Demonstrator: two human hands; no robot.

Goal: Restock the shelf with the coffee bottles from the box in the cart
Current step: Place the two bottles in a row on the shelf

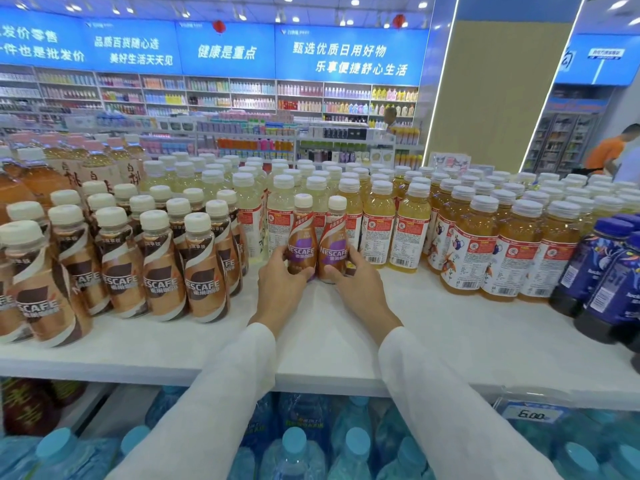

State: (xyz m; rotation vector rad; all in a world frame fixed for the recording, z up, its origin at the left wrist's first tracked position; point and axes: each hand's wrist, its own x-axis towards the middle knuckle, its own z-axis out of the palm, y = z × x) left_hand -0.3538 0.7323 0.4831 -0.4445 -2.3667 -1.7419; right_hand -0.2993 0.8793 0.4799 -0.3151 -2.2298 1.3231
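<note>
On the white shelf (346, 341), our left hand (282, 285) grips the left coffee bottle (302, 237) low down and our right hand (356, 282) grips the right coffee bottle (334, 237). Both stand upright, apparently touching, before the pale drinks (280, 206).

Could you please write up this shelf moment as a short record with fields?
left hand: grips the left coffee bottle near its base
right hand: grips the right coffee bottle near its base
bottles: upright, side by side on the white shelf
left of them: block of brown coffee bottles
behind: yellow tea bottles
below: water bottles
</note>
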